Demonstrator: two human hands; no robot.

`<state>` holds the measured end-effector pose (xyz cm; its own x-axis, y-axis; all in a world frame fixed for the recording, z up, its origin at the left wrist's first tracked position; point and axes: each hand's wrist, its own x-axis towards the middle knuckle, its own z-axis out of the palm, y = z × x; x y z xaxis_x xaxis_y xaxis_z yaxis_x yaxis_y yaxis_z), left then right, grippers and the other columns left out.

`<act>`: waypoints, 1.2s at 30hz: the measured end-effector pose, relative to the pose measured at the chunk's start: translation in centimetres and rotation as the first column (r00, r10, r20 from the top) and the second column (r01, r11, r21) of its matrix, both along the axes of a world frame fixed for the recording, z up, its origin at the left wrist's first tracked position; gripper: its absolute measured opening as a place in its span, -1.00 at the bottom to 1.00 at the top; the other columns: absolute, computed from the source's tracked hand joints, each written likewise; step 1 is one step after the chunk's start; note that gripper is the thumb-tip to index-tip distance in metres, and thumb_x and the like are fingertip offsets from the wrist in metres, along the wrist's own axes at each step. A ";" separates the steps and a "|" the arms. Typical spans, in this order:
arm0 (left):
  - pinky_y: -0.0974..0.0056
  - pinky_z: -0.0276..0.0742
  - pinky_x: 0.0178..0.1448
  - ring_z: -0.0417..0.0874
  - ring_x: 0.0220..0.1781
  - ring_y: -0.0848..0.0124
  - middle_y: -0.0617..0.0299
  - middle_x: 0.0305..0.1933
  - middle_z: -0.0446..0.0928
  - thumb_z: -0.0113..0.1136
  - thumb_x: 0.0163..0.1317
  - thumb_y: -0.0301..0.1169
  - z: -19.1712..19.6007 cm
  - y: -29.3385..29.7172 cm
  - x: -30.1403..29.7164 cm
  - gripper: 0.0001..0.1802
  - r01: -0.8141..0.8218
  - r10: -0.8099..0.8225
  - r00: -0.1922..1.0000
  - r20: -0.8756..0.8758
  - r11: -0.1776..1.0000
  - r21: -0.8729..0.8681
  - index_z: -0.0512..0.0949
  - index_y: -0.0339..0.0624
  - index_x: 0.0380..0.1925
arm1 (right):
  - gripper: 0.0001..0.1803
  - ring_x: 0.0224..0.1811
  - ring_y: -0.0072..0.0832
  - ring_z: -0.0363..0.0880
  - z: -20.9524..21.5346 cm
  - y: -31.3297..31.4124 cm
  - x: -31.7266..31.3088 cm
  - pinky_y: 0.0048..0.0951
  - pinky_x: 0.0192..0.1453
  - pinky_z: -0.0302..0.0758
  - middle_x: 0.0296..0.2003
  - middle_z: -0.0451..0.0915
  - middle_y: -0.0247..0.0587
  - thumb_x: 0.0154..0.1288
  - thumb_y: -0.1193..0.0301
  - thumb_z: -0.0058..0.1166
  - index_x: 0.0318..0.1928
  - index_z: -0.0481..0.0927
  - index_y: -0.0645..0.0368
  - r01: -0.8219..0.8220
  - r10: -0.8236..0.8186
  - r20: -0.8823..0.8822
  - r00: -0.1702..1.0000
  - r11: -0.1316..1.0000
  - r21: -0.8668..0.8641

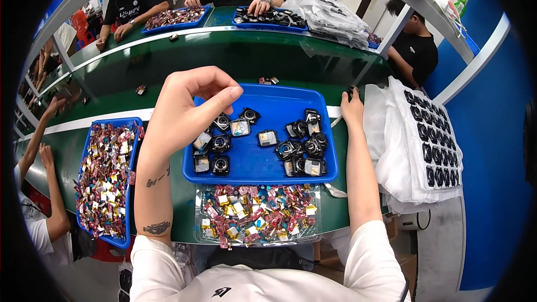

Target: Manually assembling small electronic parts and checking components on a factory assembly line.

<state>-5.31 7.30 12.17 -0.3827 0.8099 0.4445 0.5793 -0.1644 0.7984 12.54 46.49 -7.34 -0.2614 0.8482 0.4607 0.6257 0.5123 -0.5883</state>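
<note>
A blue tray (254,176) lies in front of me with black watch cases (221,144) in groups on its left and right sides. Some show a pale square face, like the watch case (267,137) near the middle. Above the tray's left end is my left hand (193,103), its fingers curled and the thumb against the index finger; whatever the pinch holds is hidden. Just beyond the tray's right edge, my right hand (352,109) has its fingertips closed on a small black part (352,90), mostly covered by the fingers.
A clear plastic tray (199,207) of small circuit boards with batteries sits nearest me. Another blue tray (130,212) of them is at left. White sheet trays (386,151) with rows of black cases are stacked at right. Co-workers sit across the green conveyor belt (184,50).
</note>
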 end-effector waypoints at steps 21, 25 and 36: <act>0.55 0.34 -0.51 0.52 -0.58 0.64 0.33 -0.62 0.54 0.19 0.29 -0.17 -0.2 -0.4 0.2 -0.58 -0.069 0.069 0.998 0.006 0.992 0.107 0.60 -0.29 -0.62 | -0.84 -0.34 -0.56 0.59 11.7 -17.7 -4.7 -0.55 -0.24 0.48 -0.36 0.65 -0.25 0.22 0.42 0.16 -0.32 0.66 0.29 -0.737 0.719 -0.208 0.663 0.676 -0.012; 0.54 0.31 -0.53 0.50 -0.59 0.66 0.35 -0.63 0.53 0.18 0.30 -0.21 -0.1 -0.7 0.2 -0.63 -0.050 0.047 0.999 0.021 0.987 0.154 0.62 -0.29 -0.55 | -0.80 -0.16 -0.29 0.51 12.6 -29.3 -3.5 -0.33 -0.07 0.46 -0.26 0.54 -0.23 0.03 0.40 0.31 -0.30 0.64 0.15 -0.999 0.992 0.127 0.004 0.010 -0.050; 0.47 0.13 -0.66 0.24 -0.75 0.62 0.28 -0.77 0.42 0.17 0.27 -0.36 0.4 -1.5 1.3 -0.64 0.063 -0.027 0.985 -0.169 0.975 0.212 0.52 -0.34 -0.67 | -0.66 -0.14 -0.33 0.41 7.9 -33.9 -1.6 -0.33 -0.12 0.39 -0.23 0.46 -0.29 -0.03 0.24 0.33 -0.23 0.63 0.11 -0.985 0.922 0.386 0.042 0.103 -0.139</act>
